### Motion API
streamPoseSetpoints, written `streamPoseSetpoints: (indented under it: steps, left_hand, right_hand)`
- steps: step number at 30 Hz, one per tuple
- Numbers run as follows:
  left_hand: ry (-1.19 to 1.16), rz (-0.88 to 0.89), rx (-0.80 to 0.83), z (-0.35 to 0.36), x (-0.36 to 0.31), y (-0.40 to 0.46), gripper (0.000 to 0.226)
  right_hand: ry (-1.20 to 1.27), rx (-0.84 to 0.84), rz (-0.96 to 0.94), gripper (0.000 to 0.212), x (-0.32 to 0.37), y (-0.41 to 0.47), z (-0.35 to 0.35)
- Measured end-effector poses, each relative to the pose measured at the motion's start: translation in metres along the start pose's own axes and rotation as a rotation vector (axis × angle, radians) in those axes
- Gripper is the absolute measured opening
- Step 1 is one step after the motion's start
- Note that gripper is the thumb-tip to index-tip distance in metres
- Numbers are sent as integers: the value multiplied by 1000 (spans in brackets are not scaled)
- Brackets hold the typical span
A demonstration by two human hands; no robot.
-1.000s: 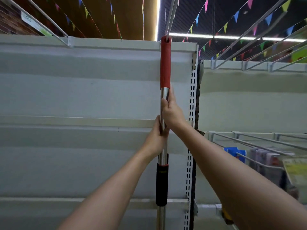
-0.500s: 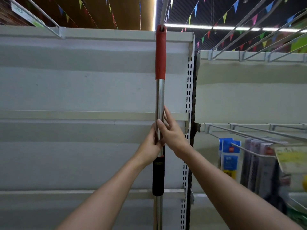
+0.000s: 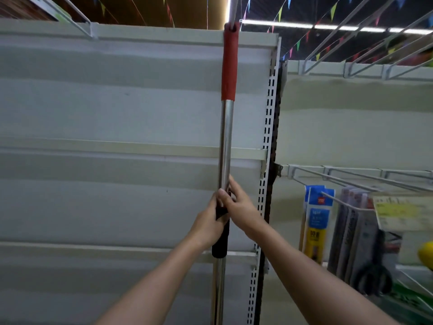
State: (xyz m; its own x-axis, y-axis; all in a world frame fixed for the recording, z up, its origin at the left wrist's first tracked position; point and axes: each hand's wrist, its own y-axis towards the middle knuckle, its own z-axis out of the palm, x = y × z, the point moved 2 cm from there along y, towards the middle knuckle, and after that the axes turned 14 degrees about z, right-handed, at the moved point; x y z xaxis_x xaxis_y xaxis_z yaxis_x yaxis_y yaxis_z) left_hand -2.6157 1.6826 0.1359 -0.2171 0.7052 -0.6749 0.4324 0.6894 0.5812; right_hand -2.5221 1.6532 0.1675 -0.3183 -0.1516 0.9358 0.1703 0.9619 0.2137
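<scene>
Leftmost, the bare white back panel (image 3: 105,109) of the shelving gives a flat backdrop, and the pole (image 3: 226,137) hangs upright in front of it, near the panel's right edge. The left hand (image 3: 208,226) wraps its curled fingers round the black sleeve (image 3: 221,245), probably because that padded part offers a surer hold than the slick chrome shaft. High above, the red grip (image 3: 229,64) seems to hang by its end from a wire peg (image 3: 233,8), which would explain why the pole stays so straight. The right hand (image 3: 241,209) closes on the chrome just above the left, thumb across the front, so both hands together can steady or lift the long pole without it swinging. Further right stands the slotted upright (image 3: 267,137), and beyond it wire hooks (image 3: 351,181) carry a blue and yellow pack (image 3: 318,221), scissors (image 3: 375,275) and a yellow price tag (image 3: 403,212), well apart from the pole
</scene>
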Motion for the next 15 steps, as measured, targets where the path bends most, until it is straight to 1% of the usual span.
streamPoseSetpoints:
  steps: [4,6,7,9,13,15]
  left_hand:
    - [7,-1,5,1,-1,-7,55]
    - [-11,-35,12,2,2,-14,70]
    - [-22,-59,21,2,4,-18,77]
    - [-25,-87,50,2,8,-27,82]
    - [1,-109,102,-2,7,-44,80]
    - [44,-86,144,-2,1,-56,79]
  right_hand:
    - [3,31,7,56,-6,-4,0]
    - [-42,23,6,59,-12,-11,-3]
    - [-93,13,6,61,-15,-16,-5]
    - [-206,-10,13,63,-21,-25,-11]
    - [-419,-75,22,67,-30,-47,-16]
    - [-561,-111,8,68,-37,-61,-13]
